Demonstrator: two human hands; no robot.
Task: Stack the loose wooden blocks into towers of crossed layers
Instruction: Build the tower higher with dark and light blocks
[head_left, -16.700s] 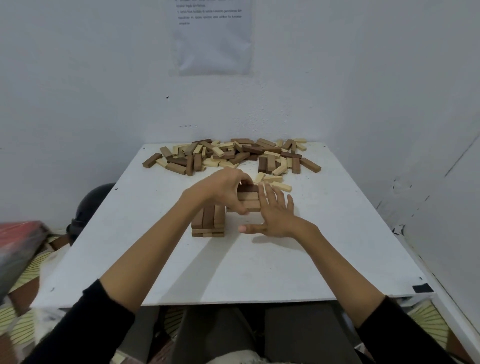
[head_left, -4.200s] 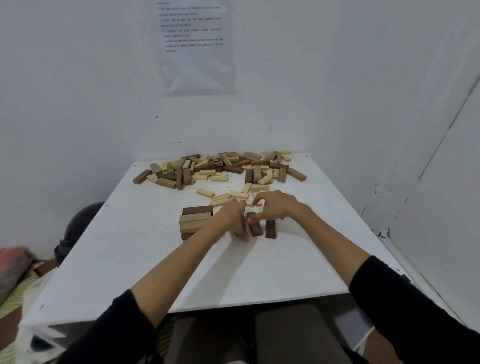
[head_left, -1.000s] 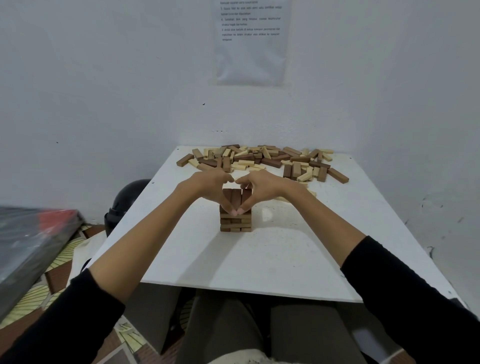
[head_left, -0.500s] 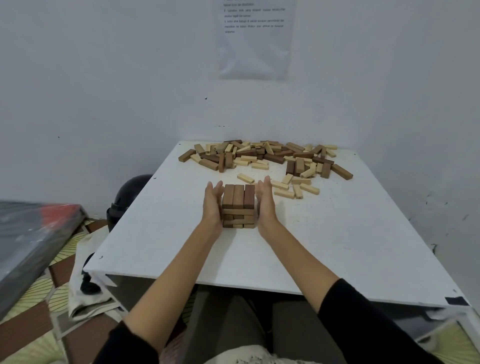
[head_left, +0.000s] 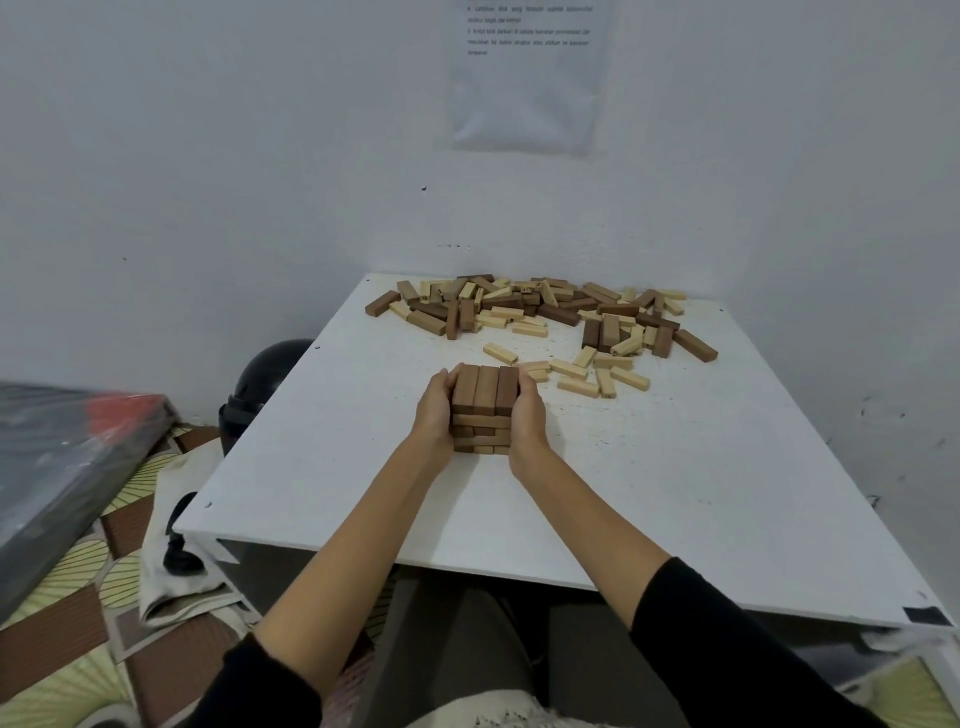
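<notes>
Block tower of brown wood, crossed layers with three blocks side by side on top, stands on the white tabletop. The left hand and right hand cup its sides, fingers curled round it. Loose blocks lie beyond the fingertips.

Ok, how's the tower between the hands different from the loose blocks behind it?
The tower is stacked in crossed layers; the loose blocks lie scattered. The tower shows only brown wood; the loose blocks mix brown and pale. Left hand and right hand hold the tower; nothing touches the loose blocks. Both sit on the white table.
</notes>
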